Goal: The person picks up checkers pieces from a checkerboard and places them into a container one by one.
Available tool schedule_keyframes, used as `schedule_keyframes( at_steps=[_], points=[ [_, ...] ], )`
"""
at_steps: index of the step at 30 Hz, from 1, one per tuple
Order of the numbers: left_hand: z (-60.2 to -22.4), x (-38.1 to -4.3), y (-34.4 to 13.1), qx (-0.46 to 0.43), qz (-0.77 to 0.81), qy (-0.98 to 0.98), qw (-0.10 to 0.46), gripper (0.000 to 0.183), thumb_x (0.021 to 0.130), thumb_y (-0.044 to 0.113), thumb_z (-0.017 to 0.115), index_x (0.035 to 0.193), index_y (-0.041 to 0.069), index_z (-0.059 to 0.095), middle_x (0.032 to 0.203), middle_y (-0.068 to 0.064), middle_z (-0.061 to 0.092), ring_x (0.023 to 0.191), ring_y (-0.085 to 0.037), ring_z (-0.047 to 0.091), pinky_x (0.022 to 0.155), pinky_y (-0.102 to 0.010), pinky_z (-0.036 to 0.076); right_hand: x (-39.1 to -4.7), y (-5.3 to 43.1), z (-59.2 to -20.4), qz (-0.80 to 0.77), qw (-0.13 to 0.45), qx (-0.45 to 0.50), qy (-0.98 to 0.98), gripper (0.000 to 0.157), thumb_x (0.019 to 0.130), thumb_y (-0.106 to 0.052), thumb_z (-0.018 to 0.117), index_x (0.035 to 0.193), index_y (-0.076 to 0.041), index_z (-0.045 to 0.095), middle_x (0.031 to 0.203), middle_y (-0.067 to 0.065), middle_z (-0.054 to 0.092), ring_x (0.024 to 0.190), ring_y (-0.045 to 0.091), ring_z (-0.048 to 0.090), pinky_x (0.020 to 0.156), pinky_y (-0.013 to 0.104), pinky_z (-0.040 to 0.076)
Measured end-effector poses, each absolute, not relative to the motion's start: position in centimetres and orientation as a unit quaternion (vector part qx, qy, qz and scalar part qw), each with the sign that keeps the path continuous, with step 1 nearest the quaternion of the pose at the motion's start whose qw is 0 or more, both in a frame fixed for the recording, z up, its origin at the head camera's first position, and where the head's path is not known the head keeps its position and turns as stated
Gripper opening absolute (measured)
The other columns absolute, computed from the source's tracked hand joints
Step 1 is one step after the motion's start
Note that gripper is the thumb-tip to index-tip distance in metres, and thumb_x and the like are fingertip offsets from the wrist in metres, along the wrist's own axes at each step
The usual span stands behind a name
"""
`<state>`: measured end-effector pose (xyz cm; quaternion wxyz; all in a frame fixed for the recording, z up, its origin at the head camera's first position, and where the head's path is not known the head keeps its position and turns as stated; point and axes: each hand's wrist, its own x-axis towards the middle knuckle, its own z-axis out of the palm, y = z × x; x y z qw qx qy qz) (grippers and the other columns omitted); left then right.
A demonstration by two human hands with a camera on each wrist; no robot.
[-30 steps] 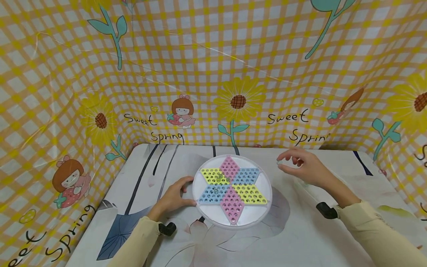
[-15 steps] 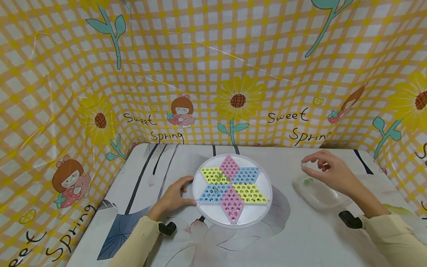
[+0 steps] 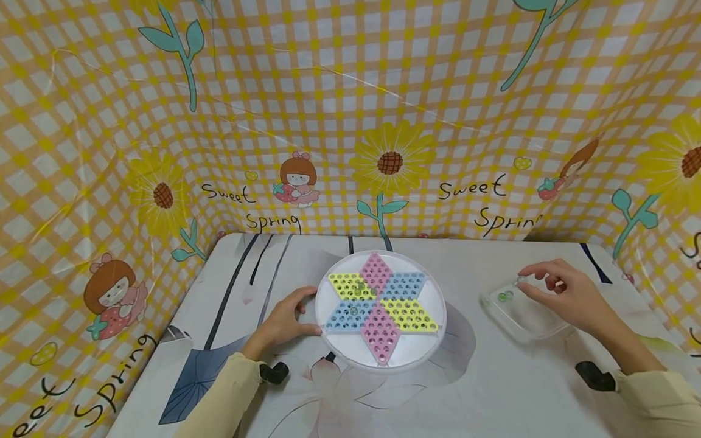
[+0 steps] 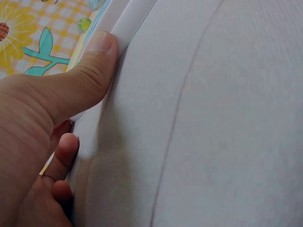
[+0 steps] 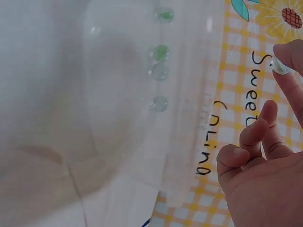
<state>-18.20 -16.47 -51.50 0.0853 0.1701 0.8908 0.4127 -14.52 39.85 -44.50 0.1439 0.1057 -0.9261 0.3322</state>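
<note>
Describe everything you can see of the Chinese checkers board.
The Chinese checkers board is round, white and plastic-looking, with a raised rim. Its six-pointed star has hole-dotted sections: pink at back and front, yellow at back left and front right, blue at back right and front left. A few clear marbles sit on the back-left yellow and front-left blue sections. It lies flat on the table, and the left hand holds its left edge.
</note>
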Motion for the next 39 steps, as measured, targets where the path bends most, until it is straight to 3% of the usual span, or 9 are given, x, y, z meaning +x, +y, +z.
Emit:
schedule_keyframes(
  at_steps=[13, 25, 39],
  points=[
    [-51.4, -18.2, -16.4, 0.179, 0.417, 0.887, 0.082, 0.087, 0.074, 0.024, 0.094, 0.149, 0.012, 0.050, 0.108, -0.005, 0.055, 0.096, -0.020, 0.048, 0.085, -0.036, 0.039, -14.8, 40.0, -45.8, 0.340, 0.147, 0.111, -0.922, 0.021, 0.088, -0.012, 0.082, 0.107, -0.013, 0.074, 0.086, 0.002, 0.050, 0.074, 0.014, 0.042, 0.060, 0.024, 0.032],
    [-51.4, -18.3, -16.4, 0.177, 0.416, 0.888, 0.081, 0.088, 0.074, 0.025, 0.095, 0.149, 0.014, 0.051, 0.108, -0.004, 0.055, 0.096, -0.020, 0.048, 0.084, -0.037, 0.039, -15.2, 39.9, -46.0, 0.325, 0.107, 0.117, -0.932, 0.019, 0.091, -0.016, 0.080, 0.109, -0.014, 0.074, 0.089, 0.008, 0.054, 0.078, 0.014, 0.044, 0.062, 0.023, 0.033],
    [-51.4, -18.2, -16.4, 0.176, 0.418, 0.888, 0.081, 0.087, 0.074, 0.024, 0.095, 0.148, 0.014, 0.051, 0.104, -0.005, 0.054, 0.096, -0.020, 0.048, 0.082, -0.036, 0.038, -15.1, 39.7, -45.9, 0.320, 0.077, 0.117, -0.937, 0.022, 0.092, -0.019, 0.079, 0.113, -0.013, 0.073, 0.091, 0.006, 0.052, 0.080, 0.013, 0.043, 0.061, 0.026, 0.034]
  ],
)
